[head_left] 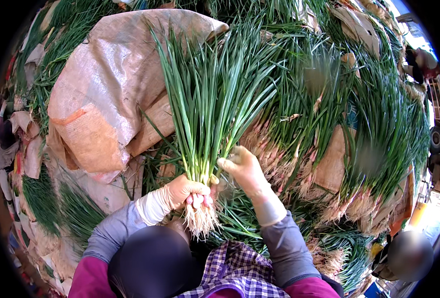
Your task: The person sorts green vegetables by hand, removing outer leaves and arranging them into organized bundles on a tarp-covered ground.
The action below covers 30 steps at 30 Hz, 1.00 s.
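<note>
One tan woven sack [103, 74], left: slumped and creased, ahead of your left hand and apart from it; contents hidden, cannot tell if filled.
Left hand [182, 191]: closed round the lower stems, just above the bulbs; it carries the hold.
Bunch of spring onions [207, 119]: in your left hand, in front of your chest. Long axis points away from you, leaves fanning far out, pink bulbs [198, 199] and pale roots [201, 221] toward you. Leaf tips overlap the sack's right side in view.
Right hand [244, 169]: at the bunch's right edge, just above the left-hand grip; fingers bent, thumb side toward the stems. Cannot tell if it pinches a stem.
Onion pile [304, 104], right: laid leaves away, roots nearer you; right hand is the nearer one.
Tan sheet piece [331, 161]: among the pile's onions, beyond your right hand.
</note>
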Each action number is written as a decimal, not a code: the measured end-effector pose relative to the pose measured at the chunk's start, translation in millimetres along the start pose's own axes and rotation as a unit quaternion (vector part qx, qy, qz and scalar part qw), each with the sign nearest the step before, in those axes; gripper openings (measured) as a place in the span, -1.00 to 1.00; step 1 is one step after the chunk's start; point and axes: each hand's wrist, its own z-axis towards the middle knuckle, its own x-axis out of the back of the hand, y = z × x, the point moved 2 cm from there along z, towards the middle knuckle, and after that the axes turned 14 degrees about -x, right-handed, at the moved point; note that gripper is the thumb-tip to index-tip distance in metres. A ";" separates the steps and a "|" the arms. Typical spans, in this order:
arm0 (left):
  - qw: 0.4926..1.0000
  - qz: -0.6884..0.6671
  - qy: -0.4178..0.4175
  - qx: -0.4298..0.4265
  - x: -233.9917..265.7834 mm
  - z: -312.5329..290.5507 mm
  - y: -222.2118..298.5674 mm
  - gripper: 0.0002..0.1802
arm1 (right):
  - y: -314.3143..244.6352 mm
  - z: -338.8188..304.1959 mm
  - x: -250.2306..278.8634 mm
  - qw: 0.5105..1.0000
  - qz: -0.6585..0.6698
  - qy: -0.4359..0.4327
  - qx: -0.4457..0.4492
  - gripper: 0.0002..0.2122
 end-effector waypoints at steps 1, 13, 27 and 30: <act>1.000 0.004 -0.014 -0.006 -1.1 5.1 1.1 -0.61 | -0.7 6.5 2.3 1.000 0.005 0.020 -0.019 -0.52; 0.995 -0.068 0.064 0.025 -0.6 8.4 -16.8 -0.64 | 14.6 -9.5 -16.3 0.963 -0.211 0.166 0.025 -0.81; 0.986 0.046 0.152 0.053 3.8 16.5 -36.1 -0.73 | 12.6 -19.1 -23.1 0.926 -0.311 0.186 0.104 -0.91; 0.988 -0.123 0.095 0.024 -20.6 20.7 -36.1 -0.71 | 45.0 -8.0 11.1 0.922 -0.119 0.322 0.178 -0.82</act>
